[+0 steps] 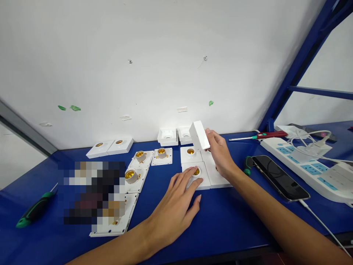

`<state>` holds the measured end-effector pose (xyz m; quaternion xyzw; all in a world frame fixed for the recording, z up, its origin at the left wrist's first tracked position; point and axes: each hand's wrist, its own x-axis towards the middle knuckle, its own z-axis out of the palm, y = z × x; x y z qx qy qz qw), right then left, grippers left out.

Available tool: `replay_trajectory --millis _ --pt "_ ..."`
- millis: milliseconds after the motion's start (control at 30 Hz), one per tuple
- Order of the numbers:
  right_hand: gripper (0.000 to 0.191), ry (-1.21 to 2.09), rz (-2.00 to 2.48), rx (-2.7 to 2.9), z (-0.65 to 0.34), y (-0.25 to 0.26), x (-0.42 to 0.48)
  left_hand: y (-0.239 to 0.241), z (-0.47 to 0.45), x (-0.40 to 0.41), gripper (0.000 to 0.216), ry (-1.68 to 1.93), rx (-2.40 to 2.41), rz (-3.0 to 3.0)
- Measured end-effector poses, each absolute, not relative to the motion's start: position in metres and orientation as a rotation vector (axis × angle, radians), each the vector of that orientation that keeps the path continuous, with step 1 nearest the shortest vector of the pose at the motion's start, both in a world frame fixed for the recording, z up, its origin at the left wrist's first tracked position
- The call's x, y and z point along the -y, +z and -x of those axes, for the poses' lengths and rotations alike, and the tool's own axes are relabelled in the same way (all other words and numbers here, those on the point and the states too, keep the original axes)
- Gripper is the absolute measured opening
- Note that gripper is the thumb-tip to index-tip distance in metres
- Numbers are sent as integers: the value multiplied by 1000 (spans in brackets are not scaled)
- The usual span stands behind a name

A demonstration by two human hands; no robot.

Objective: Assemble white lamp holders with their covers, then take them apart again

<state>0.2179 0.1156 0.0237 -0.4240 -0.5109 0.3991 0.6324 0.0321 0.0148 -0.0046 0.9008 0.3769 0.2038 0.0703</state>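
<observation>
My right hand (219, 152) is closed on a white square lamp-holder cover (200, 135), held tilted above the table; whether a socket sits inside it is hidden. Fingers outstretched, my left hand (179, 202) rests on a white square lamp holder (204, 180) with a brass-coloured socket. Behind that one lies another lamp holder (185, 156), and more beside them are partly covered by my right hand. Two hollow white covers (167, 141) lie open side up against the wall. Left of my hands are several base plates (162, 161) with bare brass-lined sockets.
Two white lamp holders (120, 146) lie at the back left. A green-black screwdriver (35, 209) is by a blurred-out patch. On the right are a phone (281, 176) on a cable, a power strip (303, 165), another green handle (248, 165) and a red lighter (271, 135).
</observation>
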Motion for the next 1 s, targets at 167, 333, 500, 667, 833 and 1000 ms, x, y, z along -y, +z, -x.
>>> replay_trajectory --millis 167,333,500,667,833,1000 --pt "39 831 1036 1169 -222 24 -118 -5 -31 -14 36 712 -1062 -2671" --pt "32 692 1057 1387 -224 32 -110 -4 -27 -14 27 891 -1056 -2500" --pt "25 531 1158 1789 -223 47 -91 1 -24 -10 21 1016 -954 -2468" --pt "31 443 1261 2166 -232 59 -79 6 -19 -5 17 1178 -711 -2632" --pt "29 291 1410 2336 -255 73 -57 5 -10 -3 19 1175 -606 -2716" --pt "24 149 1527 2363 -272 66 -17 1 -9 -1 20 1099 -540 -2791"
